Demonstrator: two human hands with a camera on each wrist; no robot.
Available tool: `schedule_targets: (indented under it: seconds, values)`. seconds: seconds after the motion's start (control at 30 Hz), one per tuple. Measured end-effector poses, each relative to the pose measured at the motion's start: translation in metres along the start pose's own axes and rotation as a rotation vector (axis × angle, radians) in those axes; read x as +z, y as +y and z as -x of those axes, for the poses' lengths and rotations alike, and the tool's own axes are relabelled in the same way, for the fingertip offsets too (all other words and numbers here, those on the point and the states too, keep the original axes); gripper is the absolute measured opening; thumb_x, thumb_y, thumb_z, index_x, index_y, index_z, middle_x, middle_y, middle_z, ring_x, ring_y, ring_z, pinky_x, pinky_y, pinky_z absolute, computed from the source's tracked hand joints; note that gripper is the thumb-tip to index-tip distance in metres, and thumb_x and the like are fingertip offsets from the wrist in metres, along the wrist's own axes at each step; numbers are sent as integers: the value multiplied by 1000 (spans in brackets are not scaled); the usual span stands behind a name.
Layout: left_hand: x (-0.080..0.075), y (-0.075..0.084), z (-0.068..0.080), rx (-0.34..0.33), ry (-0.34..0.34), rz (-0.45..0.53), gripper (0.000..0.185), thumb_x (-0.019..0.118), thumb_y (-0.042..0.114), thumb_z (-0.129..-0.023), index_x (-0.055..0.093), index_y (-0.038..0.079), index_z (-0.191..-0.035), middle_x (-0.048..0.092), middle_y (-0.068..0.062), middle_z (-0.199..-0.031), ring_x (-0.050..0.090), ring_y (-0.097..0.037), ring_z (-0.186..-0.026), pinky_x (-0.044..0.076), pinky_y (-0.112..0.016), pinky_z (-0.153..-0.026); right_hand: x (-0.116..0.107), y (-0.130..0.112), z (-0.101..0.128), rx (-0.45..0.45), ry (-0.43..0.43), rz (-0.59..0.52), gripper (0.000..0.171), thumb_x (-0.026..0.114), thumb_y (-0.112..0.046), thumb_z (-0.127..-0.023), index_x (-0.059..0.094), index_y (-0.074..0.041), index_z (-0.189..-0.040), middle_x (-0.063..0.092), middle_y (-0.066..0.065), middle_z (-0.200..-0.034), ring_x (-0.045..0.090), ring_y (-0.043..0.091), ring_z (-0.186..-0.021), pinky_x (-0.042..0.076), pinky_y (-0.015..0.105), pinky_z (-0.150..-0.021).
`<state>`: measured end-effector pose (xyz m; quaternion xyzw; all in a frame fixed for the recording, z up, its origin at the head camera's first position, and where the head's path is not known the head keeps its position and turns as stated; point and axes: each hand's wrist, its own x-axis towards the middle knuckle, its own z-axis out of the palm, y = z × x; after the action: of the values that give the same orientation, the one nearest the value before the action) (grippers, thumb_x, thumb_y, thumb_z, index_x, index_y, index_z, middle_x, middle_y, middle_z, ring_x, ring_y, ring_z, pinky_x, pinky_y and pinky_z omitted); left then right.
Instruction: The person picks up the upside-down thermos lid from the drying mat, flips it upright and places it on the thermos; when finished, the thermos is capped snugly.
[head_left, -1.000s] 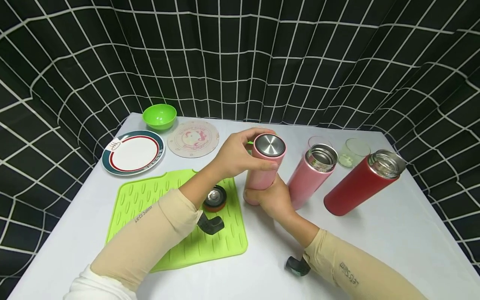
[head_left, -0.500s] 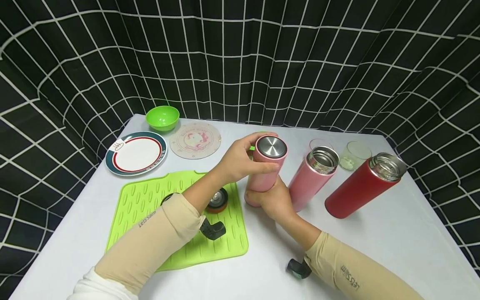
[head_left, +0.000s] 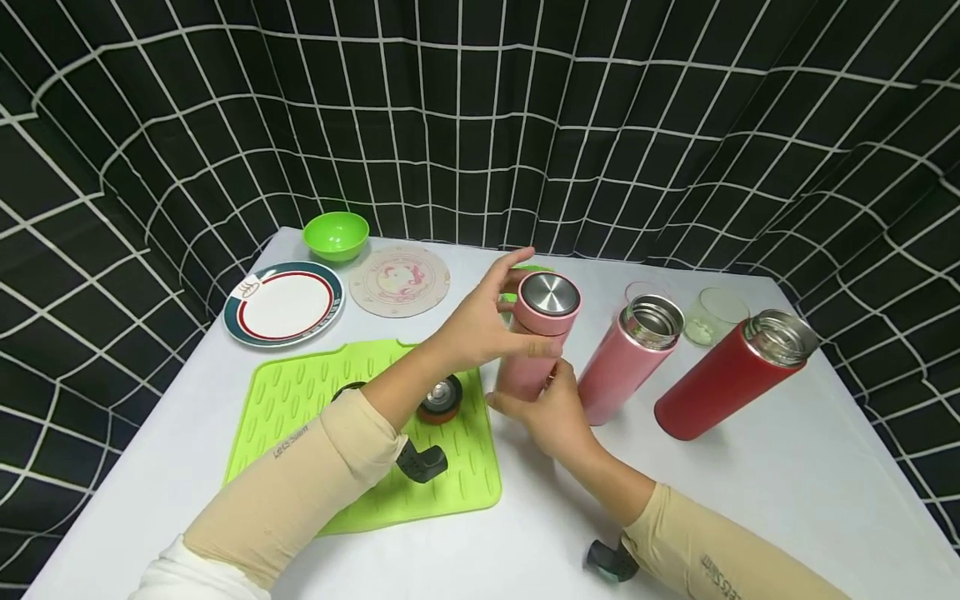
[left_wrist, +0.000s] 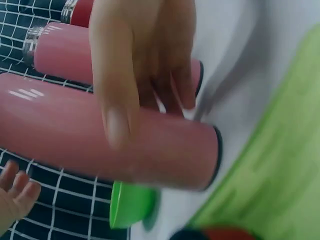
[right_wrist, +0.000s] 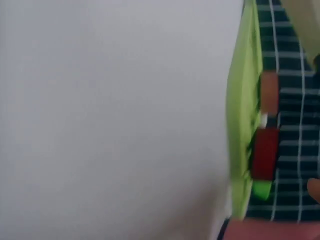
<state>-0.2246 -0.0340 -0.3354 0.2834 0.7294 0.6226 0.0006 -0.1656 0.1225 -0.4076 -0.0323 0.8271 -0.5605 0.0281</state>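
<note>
- Right hand [head_left: 551,412] nearest the camera, at the base of the capped pink flask [head_left: 536,342]; fingers look half uncurled, touching the lower body more than wrapping it. Grip looks loose, can't tell if it bears any weight.
- Left hand [head_left: 480,329] on the flask's upper side just under the steel-topped lid [head_left: 550,294]; thumb presses the body, index finger lifted straight, so fingers mostly extended, not clamped.
- Flask stands upright on the white table [head_left: 750,475], just right of the green silicone mat [head_left: 300,400].
- Risk: with both holds this light, a sideways nudge could tip the flask.
- Risk: the open pink flask [head_left: 626,358] stands just beside it, the open red flask [head_left: 727,375] a little further; a falling flask could knock them over in a row.
- On the mat, a red lid [head_left: 441,400] near the left forearm; the sleeve could sweep it off.
- Further back, a small glass [head_left: 712,317], patterned coaster [head_left: 399,279], plate [head_left: 283,303] and green bowl [head_left: 336,236], well apart from the hands, low risk.
</note>
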Motion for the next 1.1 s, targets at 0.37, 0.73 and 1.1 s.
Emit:
schedule_targets:
  seconds: [0.37, 0.73, 1.1]
  values:
    - [-71, 14, 78, -15, 65, -298, 86, 80, 33, -82, 29, 18, -150, 47, 5, -137, 41, -10, -127, 35, -37, -106, -11, -11, 60, 38, -164, 306, 102, 77, -49, -80, 18, -3, -149, 22, 17, -150, 26, 35, -135, 31, 58, -105]
    - [-122, -11, 150, -175, -34, -1043, 85, 77, 68, -64, 59, 17, -130, 60, 4, -117, 48, -17, -112, 45, -41, -90, -13, 5, 94, -537, -183, 771, 90, 79, -60, -72, 43, -24, -145, 35, 5, -147, 28, 33, -130, 28, 60, -95]
    - [-129, -58, 155, -242, -102, -1107, 63, 79, 63, -63, 71, 15, -104, 65, 10, -92, 51, -13, -87, 47, -33, -69, -14, 0, 97, -690, -228, 835, 91, 73, -63, -75, 41, -18, -148, 36, 4, -148, 32, 32, -131, 33, 57, -97]
